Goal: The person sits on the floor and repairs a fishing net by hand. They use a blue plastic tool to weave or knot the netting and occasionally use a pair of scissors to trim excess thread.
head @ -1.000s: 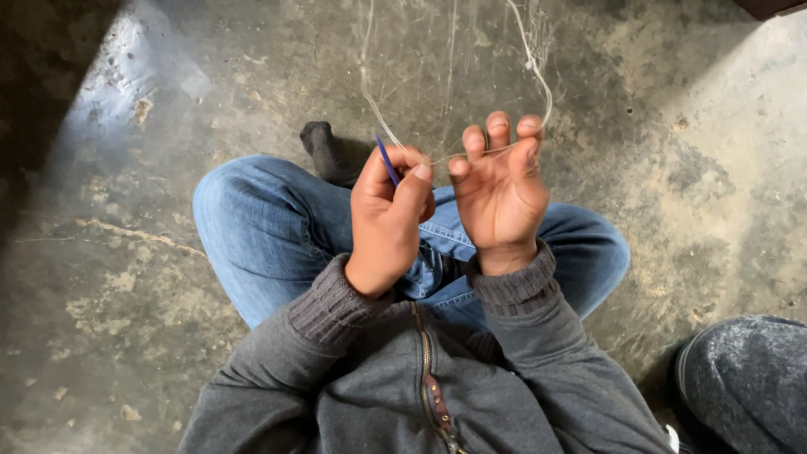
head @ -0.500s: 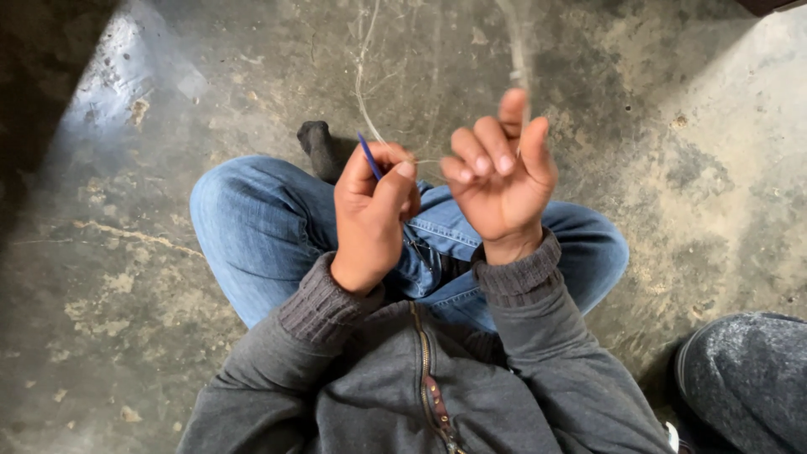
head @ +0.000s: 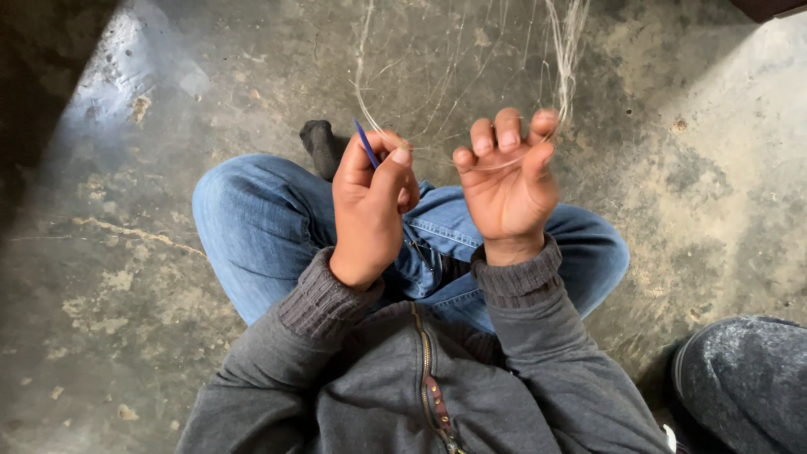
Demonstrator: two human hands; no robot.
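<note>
I sit cross-legged in blue jeans on a concrete floor. My left hand (head: 370,206) is closed around a thin blue needle-like tool (head: 366,145) whose tip sticks up past the thumb. My right hand (head: 507,181) is raised beside it, palm toward me, fingers curled over pale thin strands of a fine net (head: 471,76) that run up and away from both hands. One strand stretches between the two hands. A foot in a dark sock (head: 322,147) shows behind the left hand.
The stained grey concrete floor (head: 134,252) surrounds me. A dark grey rounded object (head: 744,378) lies at the lower right corner. The net's thin threads hang across the upper middle of the view.
My right hand has opened its fingers upward again and shifted slightly right, stretching the strand. My left hand with the blue tool has stayed nearly in place.
</note>
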